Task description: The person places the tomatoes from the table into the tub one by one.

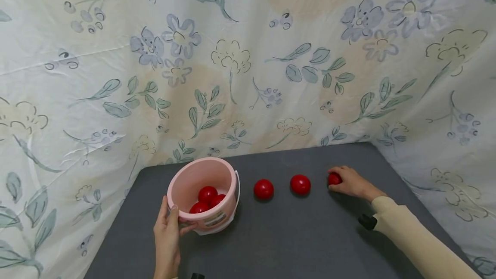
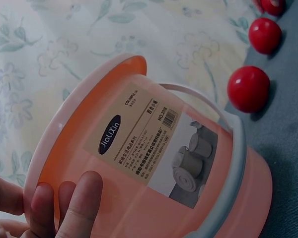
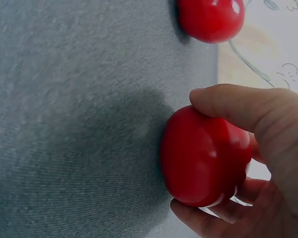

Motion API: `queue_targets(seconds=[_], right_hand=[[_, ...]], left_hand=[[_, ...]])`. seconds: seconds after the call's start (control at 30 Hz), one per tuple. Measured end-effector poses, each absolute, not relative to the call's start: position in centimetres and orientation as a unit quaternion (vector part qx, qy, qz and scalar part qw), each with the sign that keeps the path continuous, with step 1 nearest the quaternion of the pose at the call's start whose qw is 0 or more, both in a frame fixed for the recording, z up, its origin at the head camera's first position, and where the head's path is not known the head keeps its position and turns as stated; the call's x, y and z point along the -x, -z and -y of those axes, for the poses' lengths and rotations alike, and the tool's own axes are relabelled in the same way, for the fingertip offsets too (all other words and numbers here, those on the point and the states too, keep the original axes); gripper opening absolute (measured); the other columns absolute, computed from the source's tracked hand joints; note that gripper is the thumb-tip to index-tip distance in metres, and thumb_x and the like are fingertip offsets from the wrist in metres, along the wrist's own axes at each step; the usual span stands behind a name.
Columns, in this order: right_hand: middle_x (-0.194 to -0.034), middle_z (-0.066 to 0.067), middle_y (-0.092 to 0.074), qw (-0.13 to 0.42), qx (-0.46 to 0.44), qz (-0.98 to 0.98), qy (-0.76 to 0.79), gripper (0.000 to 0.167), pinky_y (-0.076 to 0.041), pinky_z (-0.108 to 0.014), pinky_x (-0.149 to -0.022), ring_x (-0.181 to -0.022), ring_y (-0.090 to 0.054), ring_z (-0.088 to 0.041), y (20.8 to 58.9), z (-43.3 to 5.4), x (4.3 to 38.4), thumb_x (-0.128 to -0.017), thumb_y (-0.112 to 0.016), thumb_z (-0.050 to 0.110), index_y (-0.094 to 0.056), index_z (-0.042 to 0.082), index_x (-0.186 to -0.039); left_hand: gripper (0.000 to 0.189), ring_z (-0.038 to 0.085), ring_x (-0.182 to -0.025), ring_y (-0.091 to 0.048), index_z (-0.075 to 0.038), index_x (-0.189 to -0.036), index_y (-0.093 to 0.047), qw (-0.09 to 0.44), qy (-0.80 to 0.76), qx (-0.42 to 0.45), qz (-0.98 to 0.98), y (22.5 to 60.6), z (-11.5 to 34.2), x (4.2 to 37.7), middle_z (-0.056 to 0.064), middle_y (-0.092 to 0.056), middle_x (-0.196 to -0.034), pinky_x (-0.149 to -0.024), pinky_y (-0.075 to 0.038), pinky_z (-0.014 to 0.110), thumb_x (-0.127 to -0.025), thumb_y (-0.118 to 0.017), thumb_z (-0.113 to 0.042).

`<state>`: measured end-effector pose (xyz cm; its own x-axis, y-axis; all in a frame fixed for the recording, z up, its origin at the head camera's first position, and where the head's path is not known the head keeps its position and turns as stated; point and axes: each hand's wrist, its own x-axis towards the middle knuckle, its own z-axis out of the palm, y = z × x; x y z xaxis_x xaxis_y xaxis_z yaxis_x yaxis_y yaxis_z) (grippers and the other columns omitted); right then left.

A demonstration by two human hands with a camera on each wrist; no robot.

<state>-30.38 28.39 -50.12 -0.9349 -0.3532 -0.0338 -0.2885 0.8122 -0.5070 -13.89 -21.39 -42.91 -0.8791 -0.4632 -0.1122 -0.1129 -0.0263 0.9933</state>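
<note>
My left hand (image 1: pixel 168 227) grips the rim of a pink plastic bucket (image 1: pixel 222 216) at its near left side, with the bucket tilted so its mouth faces me. Several glossy red balls (image 1: pixel 207 194) lie inside it. A printed label (image 2: pixel 154 144) and a pale carrying handle (image 2: pixel 228 173) show on the bucket's outer wall. Over at the right, my right hand (image 1: pixel 350 182) holds another red ball (image 3: pixel 206 156) between thumb and fingers, close to the dark tabletop.
Two more red balls, one nearer the bucket (image 1: pixel 264 190) and one nearer my right hand (image 1: pixel 300 184), sit on the dark grey table (image 1: pixel 279 240). Flower-patterned cloth (image 1: pixel 248 63) hangs behind the table and along its sides.
</note>
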Motion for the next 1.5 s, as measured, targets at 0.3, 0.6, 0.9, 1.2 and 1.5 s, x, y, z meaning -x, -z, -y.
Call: queue_targets(seconds=[0.3, 0.6, 0.9, 1.2, 1.5], right_hand=[[-0.121, -0.026, -0.059, 0.076, 0.180, -0.943, 0.268, 0.059, -0.060, -0.045, -0.078, -0.100, -0.061, -0.033, 47.4, -27.6, 30.9, -0.089, -0.076, 0.028, -0.057, -0.004, -0.135], [-0.128, -0.023, -0.058, 0.077, 0.208, -0.933, 0.283, 0.056, -0.061, -0.037, -0.078, -0.106, -0.060, -0.032, 40.1, -26.9, 31.5, -0.092, -0.073, 0.029, -0.055, 0.001, -0.137], [-0.133, -0.020, -0.054, 0.059, 0.211, -0.940, 0.262, 0.057, -0.063, -0.042, -0.081, -0.113, -0.055, -0.036, 31.4, -26.4, 31.3, -0.092, -0.074, 0.029, -0.053, 0.008, -0.141], [-0.136, -0.018, -0.055, 0.039, 0.234, -0.935, 0.265, 0.058, -0.064, -0.043, -0.082, -0.115, -0.056, -0.036, 26.9, -24.3, 30.8, -0.091, -0.076, 0.026, -0.054, 0.010, -0.142], [-0.137, -0.009, -0.056, 0.072, 0.293, -0.906, 0.296, 0.056, -0.063, -0.038, -0.086, -0.118, -0.054, -0.029, 28.3, -19.7, 30.8, -0.091, -0.074, 0.028, -0.055, 0.015, -0.142]], left_hand=[[0.065, 0.005, -0.069, -0.067, -0.023, -0.165, -0.007, 0.119, 0.690, -0.216, 0.680, 42.8, 21.4, 13.9, 0.025, -0.040, -0.153, -0.067, -0.064, 0.027, -0.110, -0.041, -0.026], [0.066, 0.005, -0.070, -0.066, -0.022, -0.165, -0.006, 0.123, 0.690, -0.209, 0.682, 42.8, 21.4, 13.9, 0.024, -0.037, -0.157, -0.066, -0.064, 0.027, -0.109, -0.042, -0.030], [0.065, 0.006, -0.067, -0.068, -0.021, -0.165, -0.007, 0.129, 0.693, -0.203, 0.680, 43.0, 21.4, 13.9, 0.024, -0.034, -0.160, -0.065, -0.065, 0.028, -0.110, -0.041, -0.028], [0.066, 0.005, -0.070, -0.069, -0.021, -0.165, -0.006, 0.126, 0.694, -0.208, 0.677, 43.0, 21.5, 13.9, 0.023, -0.033, -0.160, -0.066, -0.065, 0.029, -0.109, -0.041, -0.030], [0.067, 0.002, -0.076, -0.068, -0.021, -0.165, -0.005, 0.122, 0.699, -0.206, 0.674, 43.0, 21.5, 13.8, 0.018, -0.024, -0.166, -0.067, -0.065, 0.029, -0.110, -0.041, -0.030]])
